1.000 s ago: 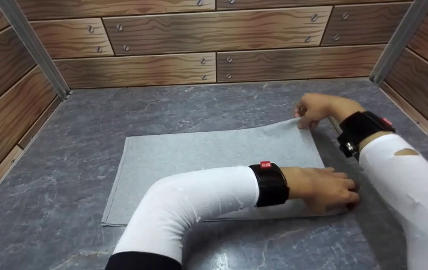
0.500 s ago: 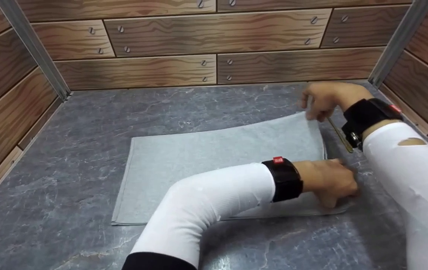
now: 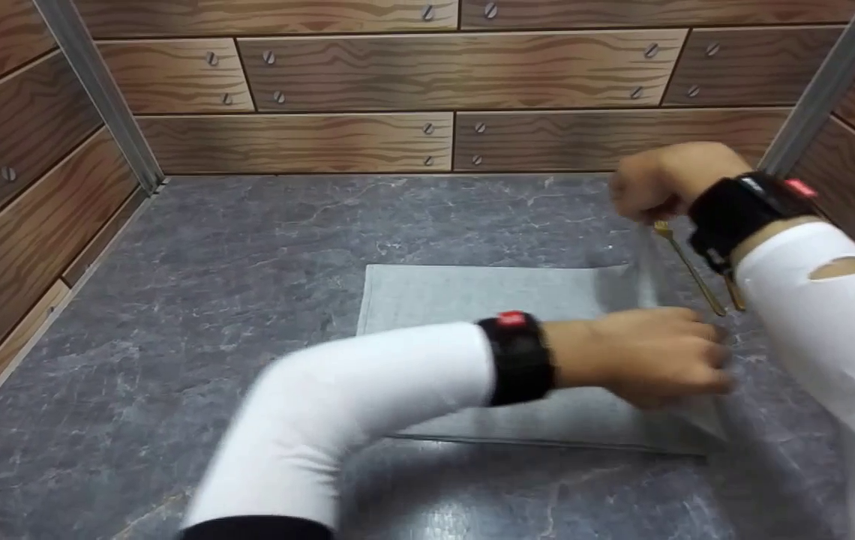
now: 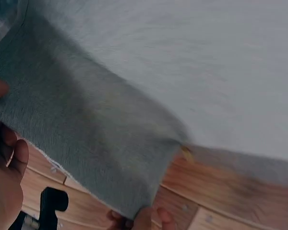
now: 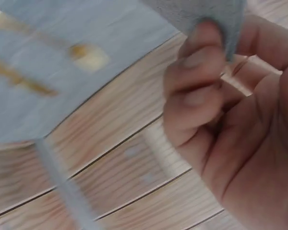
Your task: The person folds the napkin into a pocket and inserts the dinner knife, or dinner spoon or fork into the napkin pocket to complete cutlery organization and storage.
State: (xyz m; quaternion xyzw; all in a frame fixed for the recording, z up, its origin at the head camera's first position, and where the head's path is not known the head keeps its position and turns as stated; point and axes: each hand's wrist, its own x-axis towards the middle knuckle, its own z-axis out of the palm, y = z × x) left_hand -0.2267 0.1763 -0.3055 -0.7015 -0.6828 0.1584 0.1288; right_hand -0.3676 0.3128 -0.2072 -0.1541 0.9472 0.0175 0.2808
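1. Right hand [image 3: 649, 184]: fingertips clamped on a raised corner of the gray cloth [image 3: 472, 291].
2. Left hand [image 3: 645, 358]: pinches the same end's edge.
3. Gray cloth: on the marble-patterned tabletop [image 3: 210, 315], right end lifted.
4. Gold fork [image 3: 691, 271]: near that end.

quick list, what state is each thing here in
grey cloth, right end raised, left end flat on the table
left hand, gripping the cloth's edge
right hand, pinching the cloth's corner
gold fork, lying beside the cloth
second gold utensil, mostly hidden in head view
right sleeve, holed
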